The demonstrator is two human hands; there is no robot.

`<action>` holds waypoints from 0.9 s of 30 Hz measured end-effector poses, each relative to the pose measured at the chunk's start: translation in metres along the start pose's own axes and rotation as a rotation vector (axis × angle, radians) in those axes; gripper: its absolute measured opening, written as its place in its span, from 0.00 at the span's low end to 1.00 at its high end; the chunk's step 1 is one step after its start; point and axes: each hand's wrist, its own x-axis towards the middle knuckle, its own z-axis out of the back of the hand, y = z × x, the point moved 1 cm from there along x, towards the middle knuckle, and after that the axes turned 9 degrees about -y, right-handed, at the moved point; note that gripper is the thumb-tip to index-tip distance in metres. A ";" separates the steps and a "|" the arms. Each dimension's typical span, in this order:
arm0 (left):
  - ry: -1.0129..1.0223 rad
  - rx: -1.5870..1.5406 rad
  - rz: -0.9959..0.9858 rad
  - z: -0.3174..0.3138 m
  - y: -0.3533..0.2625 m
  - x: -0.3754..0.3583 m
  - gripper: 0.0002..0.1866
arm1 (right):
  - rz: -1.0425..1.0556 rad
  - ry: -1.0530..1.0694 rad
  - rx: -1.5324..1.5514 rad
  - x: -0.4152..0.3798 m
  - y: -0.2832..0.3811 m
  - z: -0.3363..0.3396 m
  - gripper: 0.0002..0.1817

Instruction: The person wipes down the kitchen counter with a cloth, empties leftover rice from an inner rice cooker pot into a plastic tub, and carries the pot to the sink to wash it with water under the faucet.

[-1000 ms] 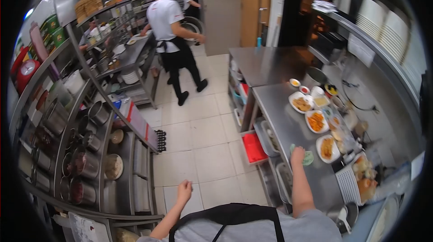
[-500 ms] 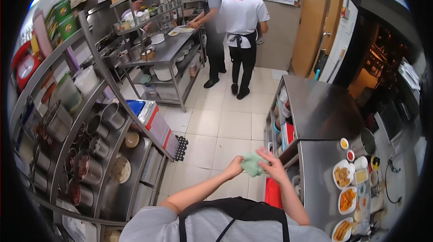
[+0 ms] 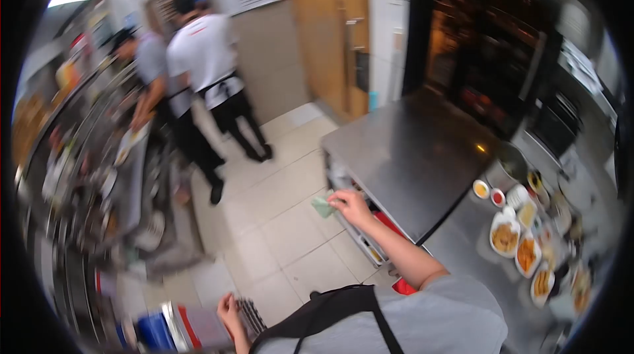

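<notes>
A light green crumpled cloth (image 3: 322,206) hangs from the fingertips of my right hand (image 3: 351,207), which is closed on it. This hand is out in front of me, over the floor near the left edge of the steel counter (image 3: 422,149). My left hand (image 3: 230,314) is low on the left, beside a box with a red stripe (image 3: 191,326). Its fingers are loosely bent and apart, with nothing visible in them.
Plates of food (image 3: 504,238), small sauce cups (image 3: 481,189) and a pot (image 3: 512,161) stand along the right counter. Two people, one in a white shirt (image 3: 203,50) and one in grey (image 3: 152,63), stand beyond at a blurred steel worktable (image 3: 135,169). A wooden door (image 3: 330,30) is at the back.
My view has swung to the right. Both hands were on the green cloth; the left has let go and dropped low to the left, while the right keeps the cloth.
</notes>
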 end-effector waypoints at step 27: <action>0.999 0.230 -0.292 -0.639 -0.142 0.409 0.07 | -0.621 -0.373 -1.200 0.235 -0.364 -0.033 0.31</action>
